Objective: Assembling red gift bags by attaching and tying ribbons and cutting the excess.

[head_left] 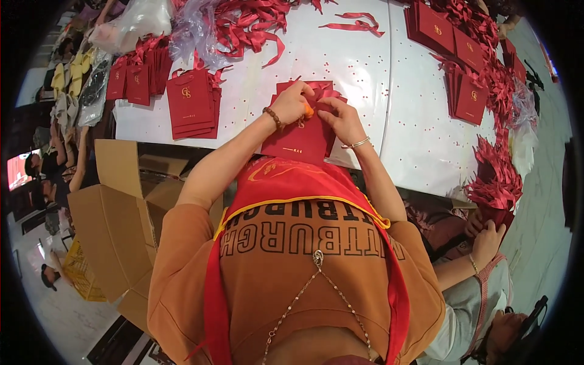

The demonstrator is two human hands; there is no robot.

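Observation:
A small stack of dark red paper gift bags [298, 143] lies at the table's near edge, right before me. My left hand [291, 104], with a brown bead bracelet at the wrist, is bent over the top bag, its fingers closed at the bag's upper part. Something orange [308, 112] shows at its fingertips; I cannot make out just what it is. My right hand [345, 123], wearing a bangle, pinches at the shiny red ribbon [329, 94] by the bag's upper right side. The fingertips of both hands partly cover the ribbon and the gold print.
More red bags stand in stacks at left [191, 103] and right [468, 94] on the white table [340, 55]. Loose red ribbons [252, 24] lie at the back near clear plastic. An open cardboard box [115, 225] stands at my left. Beside me at right, a co-worker's hands [486, 240] hold red bags.

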